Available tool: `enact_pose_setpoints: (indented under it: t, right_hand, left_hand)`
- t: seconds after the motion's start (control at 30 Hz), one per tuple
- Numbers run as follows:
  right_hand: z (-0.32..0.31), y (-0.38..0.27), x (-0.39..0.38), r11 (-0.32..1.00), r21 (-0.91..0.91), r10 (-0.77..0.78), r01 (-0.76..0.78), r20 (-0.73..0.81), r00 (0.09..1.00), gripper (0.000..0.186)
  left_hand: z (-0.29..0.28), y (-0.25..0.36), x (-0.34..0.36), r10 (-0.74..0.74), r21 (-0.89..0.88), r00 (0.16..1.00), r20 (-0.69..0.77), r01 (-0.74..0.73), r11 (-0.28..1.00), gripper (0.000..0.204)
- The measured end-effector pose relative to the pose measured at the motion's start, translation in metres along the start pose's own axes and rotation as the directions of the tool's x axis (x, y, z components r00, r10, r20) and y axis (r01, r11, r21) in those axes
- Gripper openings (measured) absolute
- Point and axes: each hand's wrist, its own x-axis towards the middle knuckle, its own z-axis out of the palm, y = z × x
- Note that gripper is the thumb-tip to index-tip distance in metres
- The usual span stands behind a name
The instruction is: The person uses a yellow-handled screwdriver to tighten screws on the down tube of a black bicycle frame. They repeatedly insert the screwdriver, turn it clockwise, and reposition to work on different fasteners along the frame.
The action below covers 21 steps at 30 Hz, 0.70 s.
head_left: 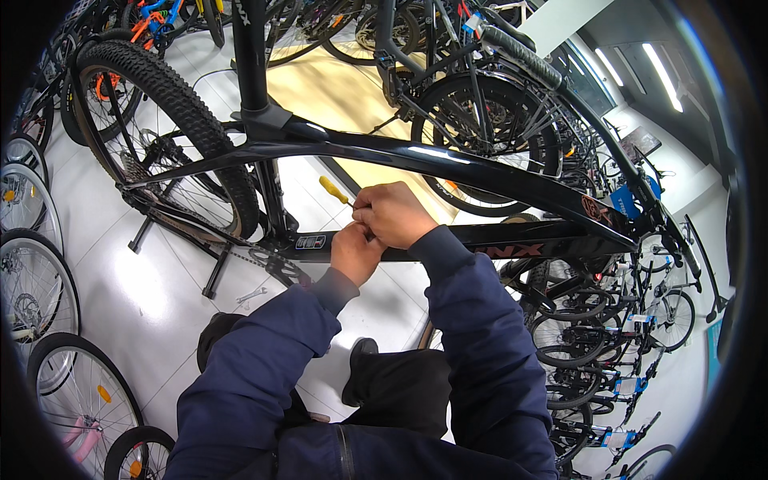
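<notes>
My left hand (357,252) and my right hand (394,213) meet at the lower frame tube of a black bicycle (456,164). The fingers of both are closed in a pinch, tips together; whatever they hold is hidden. The left hand lies over the tube beside a small white label (310,242). Just above, my right hand covers part of the tube's upper edge. A screwdriver with a yellow handle (334,190) shows beside the right fingers. Its shaft runs behind them, and I cannot tell whether it is held or lies on the floor.
A wrench (252,295) lies on the white tiled floor near the bicycle's crank (280,268). The knobby rear wheel (172,104) stands at the left above a black stand (214,272). Rows of bicycles crowd the far side and right; several wheels (84,392) line the left.
</notes>
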Motion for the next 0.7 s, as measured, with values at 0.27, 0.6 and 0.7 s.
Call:
enact_pose_setpoints:
  t: [0.27,0.6,0.7]
  right_hand:
    - [0.005,0.004,-0.003,0.999,-0.037,0.014,-0.016,-0.049,0.999,0.018]
    - [-0.005,0.002,-0.001,0.991,0.122,0.046,-0.055,0.075,0.996,0.027]
    - [-0.011,-0.001,0.000,0.971,0.196,0.112,-0.135,0.124,0.986,0.026]
  left_hand:
    - [0.001,-0.003,0.001,-0.008,-0.037,1.000,0.012,0.008,0.999,0.029]
    - [-0.001,-0.002,0.001,-0.014,-0.030,0.999,0.038,0.015,0.999,0.026]
    - [-0.001,-0.001,0.002,-0.024,-0.042,0.999,0.049,0.026,0.999,0.024]
